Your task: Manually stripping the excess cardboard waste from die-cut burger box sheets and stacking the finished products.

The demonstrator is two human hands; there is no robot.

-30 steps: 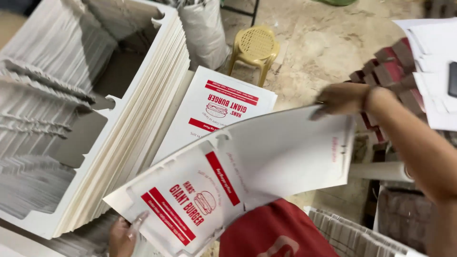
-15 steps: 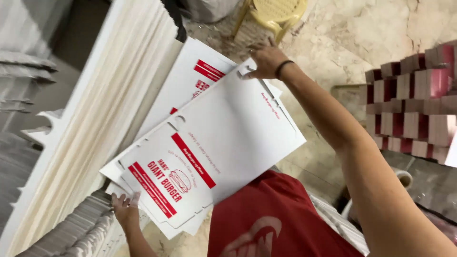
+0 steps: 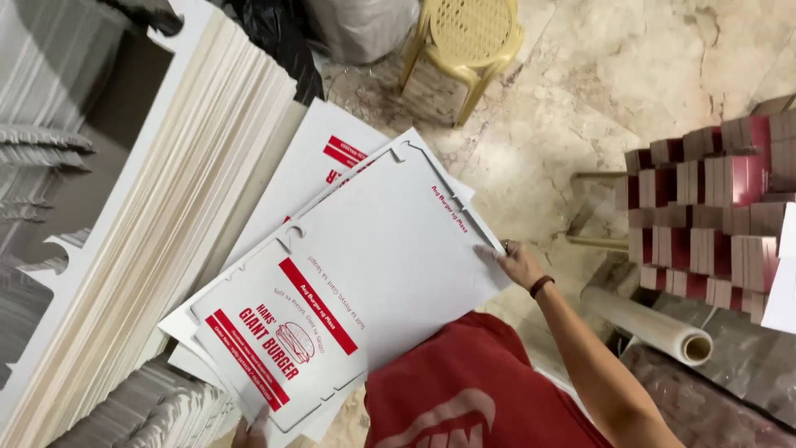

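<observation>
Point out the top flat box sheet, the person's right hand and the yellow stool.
top flat box sheet (image 3: 381,265): head view, on its blank white middle panel.
right hand (image 3: 521,264): head view, on the back of the hand at the sheet's edge.
yellow stool (image 3: 474,31): head view, on its perforated seat.

The top sheet (image 3: 365,282) is white with red bars, red lettering and a red line-drawn burger. At twelve o'clock the stool (image 3: 468,37) is pale yellow. At three o'clock the stacks (image 3: 713,207) show maroon and tan edges. The shirt (image 3: 473,390) is red.
</observation>
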